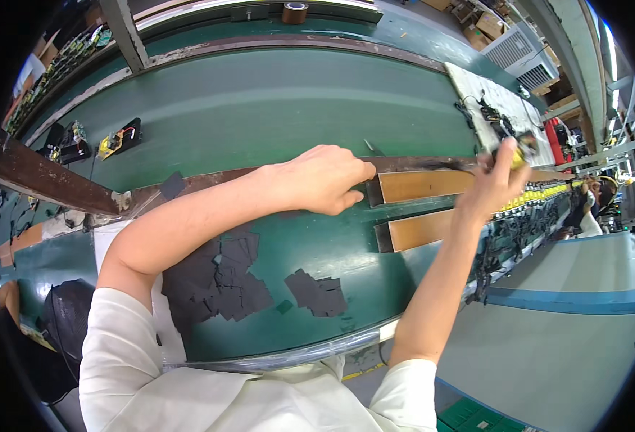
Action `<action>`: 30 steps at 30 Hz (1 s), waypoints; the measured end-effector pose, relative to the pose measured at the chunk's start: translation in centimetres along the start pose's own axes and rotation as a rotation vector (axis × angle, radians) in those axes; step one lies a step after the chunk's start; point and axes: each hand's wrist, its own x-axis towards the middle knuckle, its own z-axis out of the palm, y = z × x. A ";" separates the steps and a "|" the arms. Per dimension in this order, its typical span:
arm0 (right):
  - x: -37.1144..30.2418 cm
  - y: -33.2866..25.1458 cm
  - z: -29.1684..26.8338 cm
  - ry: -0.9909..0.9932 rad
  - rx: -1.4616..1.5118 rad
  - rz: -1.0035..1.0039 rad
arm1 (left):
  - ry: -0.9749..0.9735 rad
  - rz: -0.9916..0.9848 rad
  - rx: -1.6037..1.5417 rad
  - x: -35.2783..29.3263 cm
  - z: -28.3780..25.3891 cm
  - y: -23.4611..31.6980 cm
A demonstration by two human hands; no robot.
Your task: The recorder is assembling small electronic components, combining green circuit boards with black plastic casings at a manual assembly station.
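My left hand (328, 180) is held over the bench's raised brown edge, its fingers curled; whatever they might enclose is hidden. Out to the right, my right hand (501, 183) grips a small circuit board (524, 150) with yellow and dark parts, blurred by motion. Below that hand lie two long open trays (422, 186) with brown insides and dark ends. Dark thin square sheets (227, 277) are heaped under my left forearm, and a smaller pile of the same sheets (319, 294) lies to the right of them.
Beyond the brown edge runs a green belt (274, 101) carrying two board assemblies (119, 138) at the left. A row of yellow parts with black cables (529, 201) lines the right side. A white mat (490, 101) bears cabled parts. Another person (591, 209) is at the far right.
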 end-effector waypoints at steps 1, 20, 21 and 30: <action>-1.0 -2.5 0.2 -0.021 -0.372 -0.351 | -0.018 -0.010 0.059 -0.3 0.0 0.0; -3.1 -1.3 -12.7 -0.248 -1.753 -0.676 | 0.085 0.111 0.139 -2.6 1.0 -0.6; -2.2 -1.1 -13.7 -0.195 -1.771 -0.688 | 0.080 0.112 0.142 -2.7 0.9 -0.5; 0.0 1.0 -14.3 -0.267 -1.782 -0.674 | 0.074 0.090 0.148 -2.8 0.8 -1.1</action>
